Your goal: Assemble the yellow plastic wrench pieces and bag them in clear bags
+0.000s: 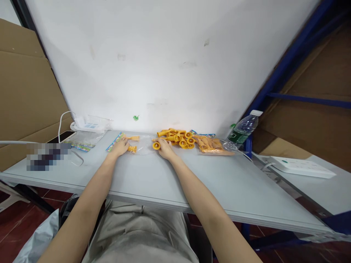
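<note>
My left hand (120, 147) is closed on a clear plastic bag (144, 144) with a colourful header, lying flat at the middle left of the table. Two yellow plastic pieces (132, 149) show at that hand's fingers, in or on the bag. My right hand (165, 149) holds a yellow piece (156, 145) whose round cup end faces me, at the bag's right end. Just beyond this hand lies a pile of similar yellow pieces (179, 138). To the right of the pile is a clear bag filled with orange-yellow pieces (210, 145).
A water bottle (244, 128) leans at the table's back right. Empty-looking bags (85, 138), a phone (61, 137) and white cables are at the left. A white power strip (301, 167) lies on the right-hand surface. The white wall (164, 73) stands behind the table (153, 179).
</note>
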### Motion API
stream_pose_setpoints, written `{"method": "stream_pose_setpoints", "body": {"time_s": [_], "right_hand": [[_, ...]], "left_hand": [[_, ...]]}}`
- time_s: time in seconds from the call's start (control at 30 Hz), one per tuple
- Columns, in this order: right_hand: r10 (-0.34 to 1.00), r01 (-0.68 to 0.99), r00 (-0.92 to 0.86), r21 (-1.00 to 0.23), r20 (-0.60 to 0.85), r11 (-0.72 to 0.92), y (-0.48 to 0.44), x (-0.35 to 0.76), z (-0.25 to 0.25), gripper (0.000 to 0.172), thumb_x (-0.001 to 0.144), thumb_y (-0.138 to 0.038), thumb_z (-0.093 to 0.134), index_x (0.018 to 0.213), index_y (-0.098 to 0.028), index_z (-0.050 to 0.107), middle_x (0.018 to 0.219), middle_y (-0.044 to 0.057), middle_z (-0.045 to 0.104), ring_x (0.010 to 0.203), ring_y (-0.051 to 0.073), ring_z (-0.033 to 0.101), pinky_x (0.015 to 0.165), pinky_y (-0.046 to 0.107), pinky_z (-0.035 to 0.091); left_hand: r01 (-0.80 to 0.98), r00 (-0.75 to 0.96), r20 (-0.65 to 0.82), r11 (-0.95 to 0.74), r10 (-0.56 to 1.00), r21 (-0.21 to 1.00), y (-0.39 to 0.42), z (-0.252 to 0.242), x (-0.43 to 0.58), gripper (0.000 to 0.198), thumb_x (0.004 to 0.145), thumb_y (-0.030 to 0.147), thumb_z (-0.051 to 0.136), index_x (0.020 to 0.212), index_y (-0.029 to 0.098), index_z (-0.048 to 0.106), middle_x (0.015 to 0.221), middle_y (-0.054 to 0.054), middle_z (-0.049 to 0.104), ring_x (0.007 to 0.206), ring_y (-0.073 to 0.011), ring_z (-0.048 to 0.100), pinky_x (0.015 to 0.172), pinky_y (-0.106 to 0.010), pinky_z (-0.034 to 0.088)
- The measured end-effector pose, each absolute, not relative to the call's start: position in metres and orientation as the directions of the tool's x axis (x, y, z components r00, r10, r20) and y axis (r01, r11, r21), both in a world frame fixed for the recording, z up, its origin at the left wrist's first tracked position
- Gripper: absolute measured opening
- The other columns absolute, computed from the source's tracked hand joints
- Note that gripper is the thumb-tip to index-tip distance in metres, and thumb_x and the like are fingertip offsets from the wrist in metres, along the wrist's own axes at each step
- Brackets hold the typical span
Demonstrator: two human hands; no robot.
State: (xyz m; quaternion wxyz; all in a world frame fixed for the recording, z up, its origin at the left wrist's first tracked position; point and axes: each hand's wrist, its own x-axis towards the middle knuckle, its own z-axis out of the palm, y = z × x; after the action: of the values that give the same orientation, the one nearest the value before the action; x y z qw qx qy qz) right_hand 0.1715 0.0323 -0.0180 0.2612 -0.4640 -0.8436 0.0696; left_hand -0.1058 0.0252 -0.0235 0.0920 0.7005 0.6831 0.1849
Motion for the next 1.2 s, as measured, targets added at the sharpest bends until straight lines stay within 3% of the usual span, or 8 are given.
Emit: {"method": "stream_pose_setpoints", "body": {"time_s": [0.13, 0.23, 0.47, 0.63, 0.8, 0.97, 1.07, 1.2], "right_hand": [[0.822, 0.734, -0.325, -0.424, 0.468, 0.531, 0.03, 0.17, -0.008, 0.031, 0.094, -0.025, 0.039, 0.118, -0.014, 0.055, 0.109, 0.015, 0.067, 0.1, 0.028, 0.058, 0.088, 0.037, 0.038], [0.819, 0.781, -0.305, -0.365, 0.487, 0.508, 0.024, 0.168, 0.005, 0.037, 0.096, -0.031, 0.04, 0.126, -0.014, 0.054, 0.114, 0.014, 0.067, 0.103, 0.027, 0.058, 0.087, 0.034, 0.038], [0.94, 0.938, -0.305, -0.123, 0.154, 0.324, 0.014, 0.163, 0.015, 0.046, 0.088, -0.011, 0.043, 0.132, -0.019, 0.055, 0.12, 0.014, 0.064, 0.109, 0.028, 0.057, 0.091, 0.039, 0.031], [0.897, 0.874, -0.393, -0.221, 0.202, 0.433, 0.017, 0.161, 0.007, 0.056, 0.082, -0.005, 0.041, 0.135, -0.017, 0.052, 0.129, 0.015, 0.06, 0.112, 0.028, 0.055, 0.089, 0.038, 0.034], [0.903, 0.884, -0.312, -0.258, 0.295, 0.39, 0.02, 0.163, 0.01, 0.028, 0.086, -0.018, 0.048, 0.107, -0.017, 0.067, 0.11, 0.013, 0.069, 0.104, 0.026, 0.058, 0.085, 0.036, 0.036], [0.954, 0.935, -0.276, -0.194, 0.12, 0.295, 0.017, 0.171, 0.018, 0.014, 0.084, -0.024, 0.055, 0.079, -0.019, 0.068, 0.089, 0.008, 0.072, 0.087, 0.022, 0.063, 0.079, 0.032, 0.036], [0.954, 0.94, -0.295, -0.16, 0.061, 0.301, 0.014, 0.172, 0.021, 0.013, 0.081, -0.021, 0.057, 0.076, -0.02, 0.068, 0.082, 0.006, 0.072, 0.084, 0.022, 0.063, 0.077, 0.031, 0.036], [0.946, 0.937, -0.302, -0.144, 0.116, 0.317, 0.014, 0.172, 0.023, 0.015, 0.082, -0.017, 0.055, 0.08, -0.02, 0.07, 0.086, 0.006, 0.073, 0.087, 0.021, 0.063, 0.077, 0.03, 0.036]], "left_hand": [[0.925, 0.012, 0.131, -0.061, 0.991, 0.375, 0.027, -0.026, -0.107, 0.055, 0.092, 0.031, 0.031, 0.141, 0.009, 0.046, 0.156, -0.011, 0.029, 0.147, -0.0197, 0.021, 0.119, -0.032, 0.017], [0.922, 0.008, 0.128, -0.057, 0.992, 0.383, 0.026, -0.026, -0.107, 0.054, 0.093, 0.032, 0.031, 0.141, 0.011, 0.046, 0.156, -0.01, 0.028, 0.147, -0.0193, 0.02, 0.119, -0.03, 0.017], [0.925, 0.025, 0.112, -0.065, 0.993, 0.374, 0.022, -0.021, -0.104, 0.056, 0.094, 0.033, 0.03, 0.14, 0.006, 0.045, 0.157, -0.013, 0.024, 0.148, -0.0201, 0.017, 0.12, -0.032, 0.014], [0.927, 0.045, 0.148, -0.096, 0.988, 0.362, 0.021, -0.022, -0.1, 0.052, 0.093, 0.03, 0.031, 0.138, 0.011, 0.049, 0.155, -0.011, 0.033, 0.146, -0.0209, 0.024, 0.119, -0.034, 0.02], [0.939, 0.016, 0.173, -0.074, 0.985, 0.336, 0.019, -0.02, -0.096, 0.051, 0.091, 0.03, 0.036, 0.137, 0.012, 0.049, 0.154, -0.013, 0.034, 0.145, -0.0232, 0.027, 0.119, -0.039, 0.019], [0.917, 0.056, 0.202, -0.13, 0.978, 0.376, 0.016, -0.012, -0.086, 0.05, 0.089, 0.024, 0.038, 0.137, 0.016, 0.048, 0.15, -0.01, 0.042, 0.144, -0.0222, 0.03, 0.12, -0.039, 0.017], [0.905, 0.061, 0.182, -0.132, 0.981, 0.405, 0.021, -0.011, -0.079, 0.05, 0.092, 0.027, 0.034, 0.139, 0.017, 0.046, 0.15, -0.008, 0.042, 0.143, -0.0235, 0.031, 0.12, -0.043, 0.017], [0.913, 0.049, 0.073, -0.075, 0.996, 0.401, 0.032, -0.012, -0.076, 0.052, 0.094, 0.034, 0.029, 0.143, 0.02, 0.041, 0.156, -0.008, 0.032, 0.146, -0.0255, 0.023, 0.119, -0.05, 0.014]]}}
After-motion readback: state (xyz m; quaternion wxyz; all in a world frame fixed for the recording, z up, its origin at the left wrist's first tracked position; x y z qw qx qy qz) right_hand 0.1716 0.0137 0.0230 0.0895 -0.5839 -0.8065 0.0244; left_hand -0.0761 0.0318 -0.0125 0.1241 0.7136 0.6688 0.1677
